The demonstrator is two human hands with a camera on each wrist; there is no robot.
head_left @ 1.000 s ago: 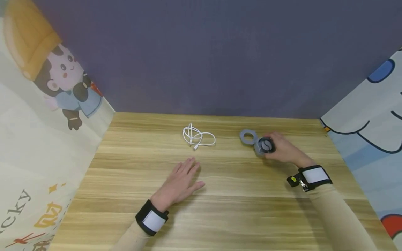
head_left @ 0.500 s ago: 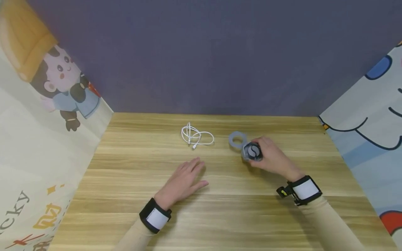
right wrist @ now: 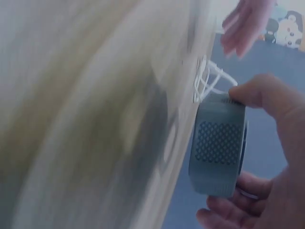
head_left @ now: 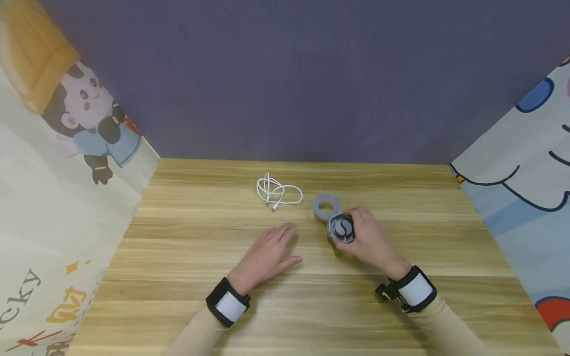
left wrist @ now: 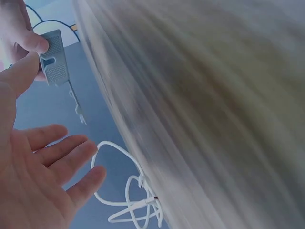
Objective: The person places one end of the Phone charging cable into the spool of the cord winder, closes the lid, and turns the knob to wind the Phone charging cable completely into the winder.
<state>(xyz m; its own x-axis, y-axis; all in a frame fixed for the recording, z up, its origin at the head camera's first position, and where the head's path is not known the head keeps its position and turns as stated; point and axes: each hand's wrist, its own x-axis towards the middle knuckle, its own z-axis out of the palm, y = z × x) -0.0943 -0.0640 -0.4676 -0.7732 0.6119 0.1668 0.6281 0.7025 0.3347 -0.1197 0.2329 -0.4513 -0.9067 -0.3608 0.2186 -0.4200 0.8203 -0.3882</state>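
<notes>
With nothing held by the left hand (head_left: 264, 258), the grey case (head_left: 342, 228) is grasped by the right hand (head_left: 373, 239), apart from the back edge of the desk (head_left: 213, 170), and is best carried level.

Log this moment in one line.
left hand: holds nothing; right hand: grips grey case; grey ring: at case's edge; white cable: loosely looped on table
</notes>
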